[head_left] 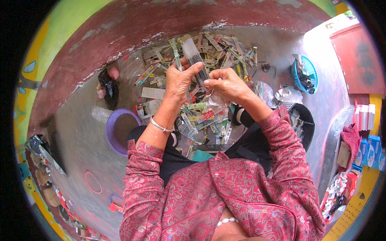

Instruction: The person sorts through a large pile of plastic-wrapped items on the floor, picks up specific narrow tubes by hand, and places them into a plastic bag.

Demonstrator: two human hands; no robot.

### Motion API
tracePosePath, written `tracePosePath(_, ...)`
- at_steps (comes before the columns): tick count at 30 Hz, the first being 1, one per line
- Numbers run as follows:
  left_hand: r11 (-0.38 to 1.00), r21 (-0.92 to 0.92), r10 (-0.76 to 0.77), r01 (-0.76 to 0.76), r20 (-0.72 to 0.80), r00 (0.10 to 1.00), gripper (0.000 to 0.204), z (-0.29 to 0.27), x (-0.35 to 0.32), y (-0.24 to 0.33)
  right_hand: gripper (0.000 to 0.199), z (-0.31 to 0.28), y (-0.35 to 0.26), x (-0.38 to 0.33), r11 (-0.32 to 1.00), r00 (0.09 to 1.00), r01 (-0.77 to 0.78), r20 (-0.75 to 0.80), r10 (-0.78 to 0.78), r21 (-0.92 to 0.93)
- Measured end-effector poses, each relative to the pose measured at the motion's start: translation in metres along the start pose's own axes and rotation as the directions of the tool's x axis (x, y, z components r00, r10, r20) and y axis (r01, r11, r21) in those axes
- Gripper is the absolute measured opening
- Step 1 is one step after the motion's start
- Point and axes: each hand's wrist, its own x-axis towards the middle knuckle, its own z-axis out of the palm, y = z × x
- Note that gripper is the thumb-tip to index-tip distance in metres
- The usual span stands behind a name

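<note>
Over a pile of slim packets (239, 56) on the floor, my left hand (180, 82) is closed, its thumb pressed on a clear sleeve (194, 56) of thin dark sticks. A narrow green packet (175, 54) stands up from the same hand, along its left side. My right hand (230, 85) pinches the lower end of the sleeve between thumb and fingers. Crumpled clear plastic (216, 99) hangs just below this hand. What exactly the dark sticks are, I cannot make out.
To my left stands a purple basin (122, 132), with a black plastic bag (108, 90) beyond it. At the right are a blue basket (305, 74) of dark bits and a black tub (303, 124) by my leg. A maroon wall (132, 30) curves behind the pile.
</note>
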Motion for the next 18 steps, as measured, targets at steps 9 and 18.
tracePosePath(9, 0.996, -0.048, -0.080, 0.079, -0.020, 0.997, 0.015, -0.013, 0.007, 0.001, 0.015, -0.005, 0.009, 0.002, 0.812, 0.991, -0.120, 0.018, 0.134, 0.571)
tracePosePath(18, 0.988, -0.101, -0.120, 0.116, -0.030, 0.992, 0.018, -0.010, 0.007, 0.004, 0.015, -0.004, 0.007, 0.002, 0.676, 0.987, -0.155, 0.087, 0.134, 0.720)
